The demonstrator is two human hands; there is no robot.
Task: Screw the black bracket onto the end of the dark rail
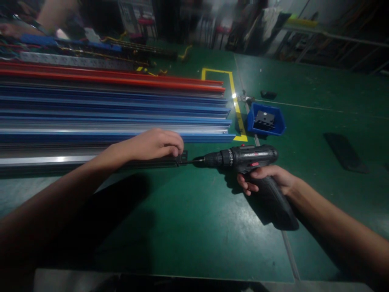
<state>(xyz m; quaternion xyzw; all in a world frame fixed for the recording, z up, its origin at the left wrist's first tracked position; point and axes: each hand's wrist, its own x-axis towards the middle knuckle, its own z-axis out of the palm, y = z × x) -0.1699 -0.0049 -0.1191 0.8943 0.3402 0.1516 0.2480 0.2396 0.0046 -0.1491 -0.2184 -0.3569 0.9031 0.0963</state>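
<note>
My right hand (266, 180) is wrapped round the grip of a black cordless drill (249, 156), which lies level and points left. Its long bit (194, 161) reaches the end of a dark metal profile (152, 163). At that end is a small black bracket (184, 156). My left hand (156, 145) rests over the profile's end with fingers curled at the bracket; what its fingertips hold, if anything, is hidden. Blue profiles (121, 136) and red profiles (121, 78) lie side by side behind it.
A blue bin (282, 121) with black parts stands behind the drill on the green table (212, 227). Yellow tape (235, 89) marks the surface near the profile ends. A dark flat object (345, 152) lies at right. Another person's arm (56, 16) shows at upper left.
</note>
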